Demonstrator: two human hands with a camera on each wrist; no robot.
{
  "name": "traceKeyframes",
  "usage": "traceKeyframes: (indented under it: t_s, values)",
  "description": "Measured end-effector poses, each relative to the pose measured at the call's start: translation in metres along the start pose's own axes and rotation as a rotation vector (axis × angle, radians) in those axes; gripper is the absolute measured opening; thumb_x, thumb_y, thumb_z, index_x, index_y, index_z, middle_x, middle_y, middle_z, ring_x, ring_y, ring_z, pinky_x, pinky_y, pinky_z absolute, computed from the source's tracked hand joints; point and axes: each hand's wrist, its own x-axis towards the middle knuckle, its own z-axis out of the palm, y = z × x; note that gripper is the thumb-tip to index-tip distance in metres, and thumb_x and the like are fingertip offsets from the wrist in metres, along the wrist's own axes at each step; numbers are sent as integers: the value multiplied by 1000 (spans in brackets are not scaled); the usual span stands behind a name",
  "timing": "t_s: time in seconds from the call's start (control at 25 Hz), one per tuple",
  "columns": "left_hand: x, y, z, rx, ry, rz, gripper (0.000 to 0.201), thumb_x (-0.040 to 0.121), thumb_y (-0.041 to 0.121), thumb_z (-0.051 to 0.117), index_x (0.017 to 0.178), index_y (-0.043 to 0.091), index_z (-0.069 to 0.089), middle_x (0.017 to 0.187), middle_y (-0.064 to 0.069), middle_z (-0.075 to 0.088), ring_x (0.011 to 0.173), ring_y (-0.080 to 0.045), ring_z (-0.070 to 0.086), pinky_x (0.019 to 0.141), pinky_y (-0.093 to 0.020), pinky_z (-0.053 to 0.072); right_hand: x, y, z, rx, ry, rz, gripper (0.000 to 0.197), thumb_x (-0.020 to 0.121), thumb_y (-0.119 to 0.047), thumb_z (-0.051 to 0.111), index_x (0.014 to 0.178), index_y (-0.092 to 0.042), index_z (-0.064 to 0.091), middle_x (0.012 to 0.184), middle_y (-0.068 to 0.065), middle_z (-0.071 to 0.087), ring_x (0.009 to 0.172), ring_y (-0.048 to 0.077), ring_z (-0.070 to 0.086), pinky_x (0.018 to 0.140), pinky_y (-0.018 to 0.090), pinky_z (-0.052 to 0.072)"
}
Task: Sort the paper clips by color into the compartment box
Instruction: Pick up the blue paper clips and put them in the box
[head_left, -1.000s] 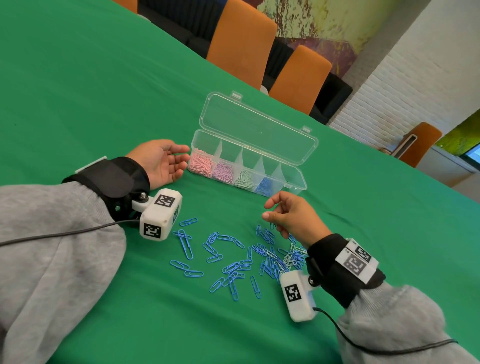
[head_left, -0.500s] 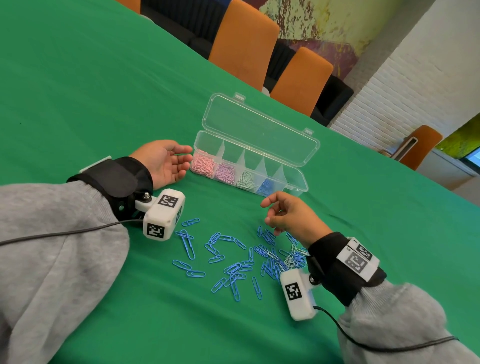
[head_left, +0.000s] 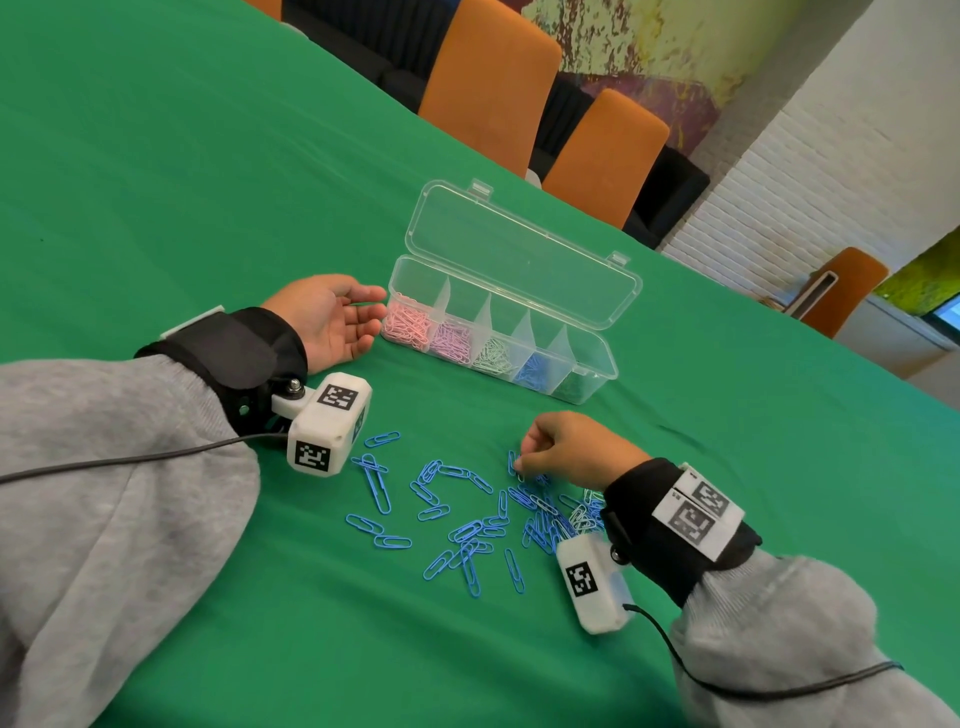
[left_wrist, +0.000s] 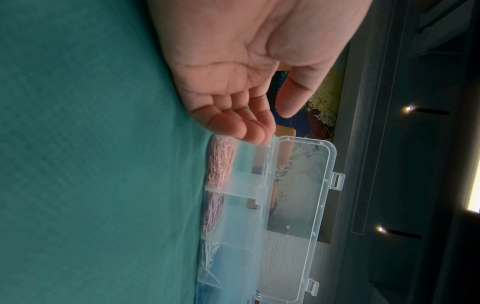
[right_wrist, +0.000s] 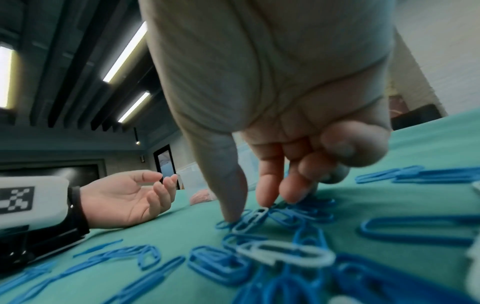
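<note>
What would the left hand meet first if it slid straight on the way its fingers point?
Most likely the near end wall of the clear plastic compartment box, by the pink paper clips. The left hand lies palm up; its fingertips look almost touching already.

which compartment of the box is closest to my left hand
The end compartment holding pink clips: your left hand lies palm up right beside that end of the box; the purple, white, blue and dark ones sit farther along.

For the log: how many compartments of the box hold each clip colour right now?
Pink clips: 1
Lilac clips: 1
Pale whitish clips: 1
Blue clips: 1
Dark clips, colour unclear: 1
Total: 5 compartments in the compartment box
</note>
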Motion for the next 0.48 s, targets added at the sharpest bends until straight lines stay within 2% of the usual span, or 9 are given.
traceKeyframes:
  t_s: [0.08,0.2,0.32,0.4,0.48]
  values:
    - [0,0,1,0,-2,0,22,94,15,35,91,12,57,73,0,54,44,-6,55,43,-14,45,1,-4,0,-106,-37,22,20,81,-22,71,74,-20,53,75,-5,57,71,14,51,58,20,39]
    - [0,0,0,1,-2,3,22,94,15,35,91,13,57,72,1,54,45,-6,54,43,-14,45,-1,-6,-2,-149,-50,42,23,81,-21,71,72,-20,50,73,-6,54,67,12,49,55,20,36]
    - [-1,0,1,-7,-1,4,22,94,15,36,92,12,57,67,1,57,44,-7,55,43,-13,44,-6,-5,-2,-212,-14,64,28,82,-30,71,69,-21,47,77,-3,55,74,16,49,58,24,37]
    - [-1,0,0,-4,1,7,22,94,15,36,92,12,57,69,1,56,44,-7,55,43,-13,44,-8,-6,-1,-241,-27,73,30,83,-33,69,67,-20,47,70,-4,52,74,16,48,56,22,35]
    - [-2,0,1,1,1,6,22,95,15,36,92,12,57,71,1,55,44,-6,54,43,-14,44,-9,-6,0,-238,-42,60,30,84,-30,68,65,-20,48,67,-5,50,71,16,47,54,20,34]
